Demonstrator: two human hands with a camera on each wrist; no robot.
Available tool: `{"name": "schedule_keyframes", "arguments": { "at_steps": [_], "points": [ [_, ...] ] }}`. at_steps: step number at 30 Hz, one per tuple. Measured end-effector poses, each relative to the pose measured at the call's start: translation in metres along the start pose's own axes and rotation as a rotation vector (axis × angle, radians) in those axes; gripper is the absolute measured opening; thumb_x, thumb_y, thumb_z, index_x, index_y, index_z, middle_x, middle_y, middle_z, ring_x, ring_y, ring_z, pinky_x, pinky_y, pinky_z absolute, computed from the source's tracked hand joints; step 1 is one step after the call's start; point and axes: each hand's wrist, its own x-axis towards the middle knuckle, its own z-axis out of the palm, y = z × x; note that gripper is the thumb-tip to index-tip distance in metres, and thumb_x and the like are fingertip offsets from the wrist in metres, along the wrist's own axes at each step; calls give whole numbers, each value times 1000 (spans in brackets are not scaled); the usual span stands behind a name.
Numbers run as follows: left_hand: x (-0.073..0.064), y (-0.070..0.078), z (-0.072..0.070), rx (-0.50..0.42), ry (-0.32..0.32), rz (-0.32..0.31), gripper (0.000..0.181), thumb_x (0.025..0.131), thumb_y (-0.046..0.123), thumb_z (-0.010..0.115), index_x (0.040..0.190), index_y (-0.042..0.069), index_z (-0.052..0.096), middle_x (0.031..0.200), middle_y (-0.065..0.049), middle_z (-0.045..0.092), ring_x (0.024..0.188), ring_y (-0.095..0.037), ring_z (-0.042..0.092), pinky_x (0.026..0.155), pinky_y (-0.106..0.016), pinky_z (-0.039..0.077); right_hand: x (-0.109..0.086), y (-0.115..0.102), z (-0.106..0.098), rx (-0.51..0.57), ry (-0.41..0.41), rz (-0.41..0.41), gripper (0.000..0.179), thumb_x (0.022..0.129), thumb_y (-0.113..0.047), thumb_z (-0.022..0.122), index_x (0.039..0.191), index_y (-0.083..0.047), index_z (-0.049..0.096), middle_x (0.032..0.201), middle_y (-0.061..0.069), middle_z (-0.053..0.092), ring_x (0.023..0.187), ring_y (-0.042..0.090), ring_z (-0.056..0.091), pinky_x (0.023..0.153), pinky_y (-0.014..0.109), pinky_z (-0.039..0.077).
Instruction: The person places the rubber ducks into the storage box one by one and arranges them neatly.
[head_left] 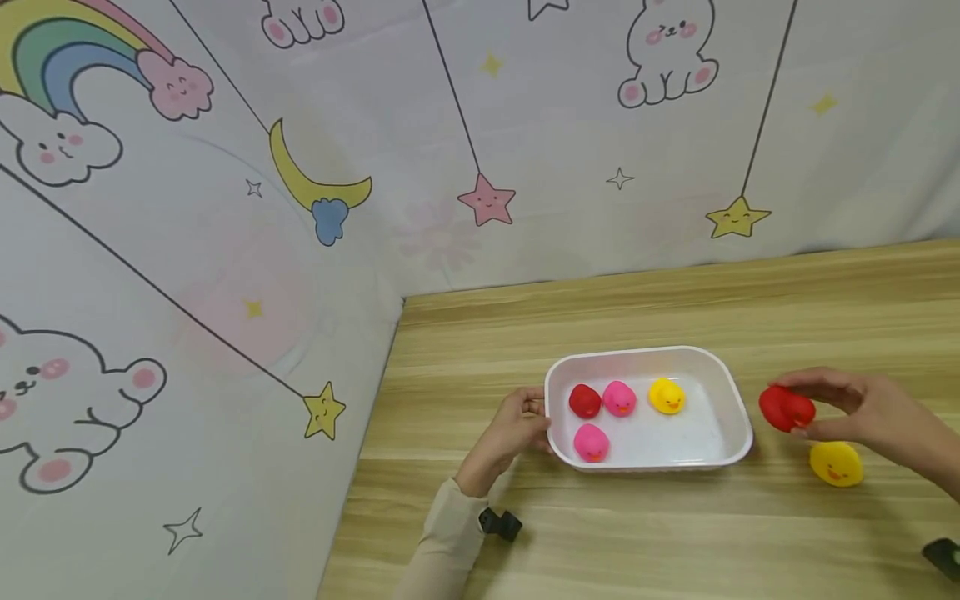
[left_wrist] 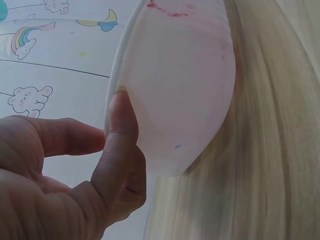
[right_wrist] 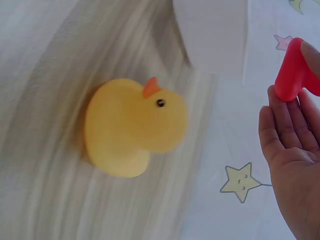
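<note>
My left hand [head_left: 517,427] is at the left end of a white plastic tray [head_left: 738,417]. In the left wrist view, its fingers [left_wrist: 122,117] hold the rim, one fingertip lying against the outer wall. Inside the tray sit a red toy duck [head_left: 585,402], two pink ducks [head_left: 619,399] [head_left: 592,443] and a yellow duck [head_left: 667,396]. Right of the tray, my right hand [head_left: 862,408] pinches another red rubber duck [head_left: 786,408] between thumb and fingers, above the table. Just below that hand, a yellow duck [head_left: 836,463] rests on the table.
The wood-grain table [head_left: 637,542] meets a white cloth backdrop [head_left: 570,167] printed with bears and stars at the back and left. A black device [head_left: 500,524] is at the left wrist; part of another black device [head_left: 943,557] shows at the right edge.
</note>
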Motion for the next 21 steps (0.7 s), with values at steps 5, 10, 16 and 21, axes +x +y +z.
{"name": "schedule_keyframes", "arguments": {
  "at_steps": [5, 10, 16, 21],
  "points": [
    [-1, 0, 0, 2, 0, -1, 44, 86, -17, 54, 129, -19, 44, 93, -14, 49, 70, -18, 55, 53, -24, 61, 8, -11, 1, 55, -19, -70, 53, 77, 3, 83, 127, -3, 65, 114, -22, 66, 103, -13, 57, 76, 10, 55],
    [0, 1, 1, 6, 2, -1, 44, 86, -17, 54, 129, -19, 44, 93, -13, 50, 70, -18, 55, 53, -25, 62, 18, -25, 4, 14, -37, -61, 53, 77, -5, 86, 126, -4, 66, 114, -17, 68, 102, -11, 58, 77, 15, 58],
    [-1, 1, 1, 7, 0, 0, 45, 86, -17, 54, 129, -19, 44, 93, -14, 50, 68, -17, 55, 52, -25, 61, 29, -41, 10, -5, -111, -57, 51, 79, -14, 86, 127, -8, 67, 118, 1, 70, 104, -5, 60, 82, 17, 57],
    [-2, 2, 1, 13, 2, 5, 44, 87, -16, 54, 129, -19, 43, 93, -16, 51, 68, -16, 55, 52, -25, 61, 42, -55, 20, 5, -184, -97, 47, 81, -15, 85, 124, -10, 69, 118, 4, 70, 103, 2, 63, 86, 20, 58]
  ]
}}
